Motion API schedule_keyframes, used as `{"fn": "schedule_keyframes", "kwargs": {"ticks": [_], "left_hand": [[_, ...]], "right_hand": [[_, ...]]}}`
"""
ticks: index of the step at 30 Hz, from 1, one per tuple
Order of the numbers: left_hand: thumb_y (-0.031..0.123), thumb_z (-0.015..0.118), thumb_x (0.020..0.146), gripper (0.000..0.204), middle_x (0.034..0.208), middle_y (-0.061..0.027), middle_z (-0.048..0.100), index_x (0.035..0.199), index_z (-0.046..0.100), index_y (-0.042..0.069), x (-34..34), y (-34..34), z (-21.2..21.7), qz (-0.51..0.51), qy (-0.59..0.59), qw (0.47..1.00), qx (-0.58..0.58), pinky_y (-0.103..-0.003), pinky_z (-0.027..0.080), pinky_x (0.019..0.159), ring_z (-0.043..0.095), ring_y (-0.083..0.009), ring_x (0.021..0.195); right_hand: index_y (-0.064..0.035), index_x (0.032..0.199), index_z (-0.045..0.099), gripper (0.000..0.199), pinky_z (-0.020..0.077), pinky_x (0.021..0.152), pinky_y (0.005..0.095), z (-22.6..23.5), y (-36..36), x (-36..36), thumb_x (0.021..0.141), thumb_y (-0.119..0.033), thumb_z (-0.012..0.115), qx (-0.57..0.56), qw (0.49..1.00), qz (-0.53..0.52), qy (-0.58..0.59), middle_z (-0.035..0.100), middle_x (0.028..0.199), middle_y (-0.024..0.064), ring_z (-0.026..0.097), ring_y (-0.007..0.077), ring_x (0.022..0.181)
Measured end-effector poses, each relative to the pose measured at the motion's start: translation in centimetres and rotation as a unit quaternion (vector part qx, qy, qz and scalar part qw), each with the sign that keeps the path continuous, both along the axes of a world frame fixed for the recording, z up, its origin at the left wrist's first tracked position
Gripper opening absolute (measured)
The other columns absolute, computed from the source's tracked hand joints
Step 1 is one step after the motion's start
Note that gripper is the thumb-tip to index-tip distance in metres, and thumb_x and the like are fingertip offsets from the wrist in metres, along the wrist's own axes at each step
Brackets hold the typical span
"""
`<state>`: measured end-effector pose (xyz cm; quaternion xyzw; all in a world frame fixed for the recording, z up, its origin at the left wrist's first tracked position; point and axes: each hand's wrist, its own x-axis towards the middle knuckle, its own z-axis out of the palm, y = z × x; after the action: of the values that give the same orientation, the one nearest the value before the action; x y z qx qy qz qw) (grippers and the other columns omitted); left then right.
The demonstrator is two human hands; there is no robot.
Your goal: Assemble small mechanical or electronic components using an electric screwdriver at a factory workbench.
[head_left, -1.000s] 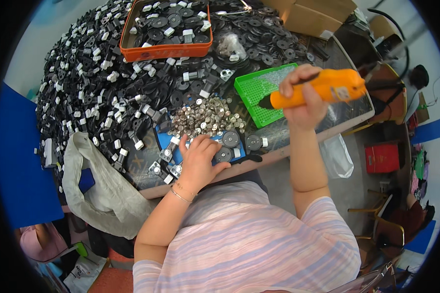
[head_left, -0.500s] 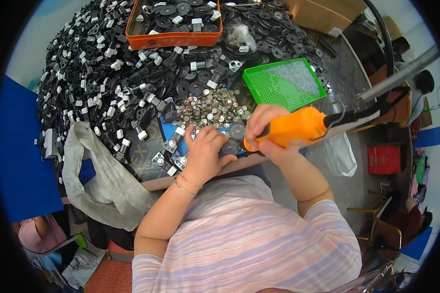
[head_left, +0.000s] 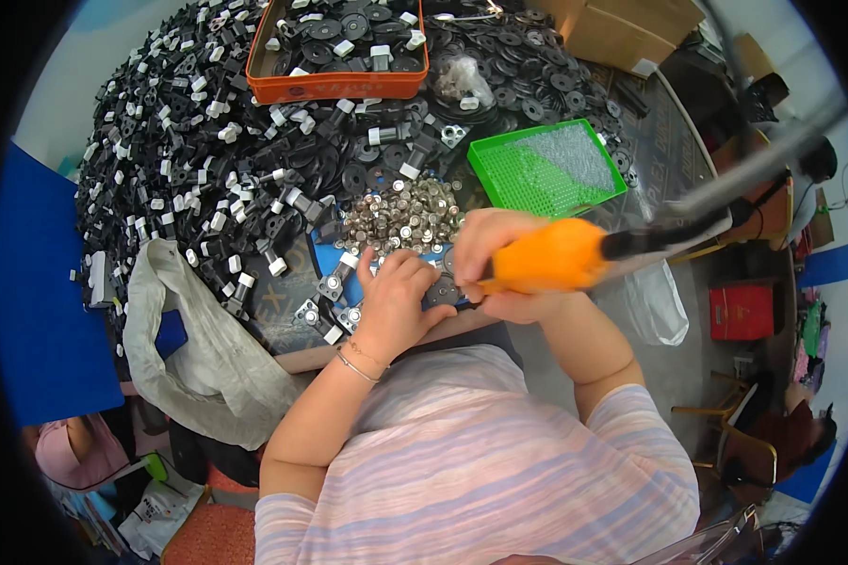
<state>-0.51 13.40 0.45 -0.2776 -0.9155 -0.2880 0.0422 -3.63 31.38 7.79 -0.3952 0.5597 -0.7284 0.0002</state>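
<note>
Round black plastic wheel lies beside the thumb of my left hand, by the pale-edged bench's near side. On my feed, that hand rests palm down, fingers loosely spread; whether it grips anything, I can't tell. Rightward, my right hand is wrapped round an orange, cylindrical electric driver. Poor bracing could let its tip skid into my fingers. Right fingers hide that tip; the black cable blurs.

- Surface: dk printed top, pale edge at 6 o'c (clock ctr = silver heap)
- Blue pad, partly under heap
- Few bracket pcs w/ wht ends, 7–8 o'c
- Lg blk/wht heap, 9–11 o'c
- Blk discs, piled, 1 o'c
- Green tray, perf., 2 o'c
</note>
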Motion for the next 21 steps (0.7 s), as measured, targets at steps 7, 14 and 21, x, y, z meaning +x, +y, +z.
{"fn": "schedule_keyframes", "kwargs": {"ticks": [7,14,21], "left_hand": [[0.034,0.078,0.061,0.046,0.106,-0.0032,0.059,0.097,0.065,0.009,0.6,0.3,0.2,0.024,0.037,0.999,-0.022,-0.055,0.018,0.103,0.047,-0.0224,0.114],[0.046,0.073,0.065,0.05,0.111,-0.0063,0.055,0.095,0.063,0.008,0.2,1.9,0.2,0.047,0.076,0.995,-0.041,-0.054,0.018,0.104,0.046,-0.0233,0.116],[0.029,0.076,0.068,0.037,0.108,-0.0043,0.056,0.098,0.062,0.012,-4.8,-6.9,0.7,0.225,0.094,0.967,-0.072,-0.054,0.023,0.1,0.048,-0.0238,0.109]], "right_hand": [[-0.0038,0.095,0.049,0.031,0.0435,0.061,0.0306,2.2,3.7,-1.0,0.079,-0.024,0.065,-0.145,0.983,-0.105,-0.034,0.048,0.087,0.0087,0.051,0.016,0.064],[-0.0034,0.099,0.049,0.031,0.0442,0.064,0.0313,1.2,5.7,-0.4,0.078,-0.019,0.065,-0.226,0.96,-0.152,-0.06,0.048,0.09,0.0094,0.052,0.0185,0.069],[-0.0033,0.1,0.049,0.029,0.0413,0.066,0.03,0.8,8.3,-0.5,0.081,-0.021,0.062,-0.218,0.953,-0.205,-0.053,0.047,0.092,0.0094,0.049,0.0175,0.072]]}}
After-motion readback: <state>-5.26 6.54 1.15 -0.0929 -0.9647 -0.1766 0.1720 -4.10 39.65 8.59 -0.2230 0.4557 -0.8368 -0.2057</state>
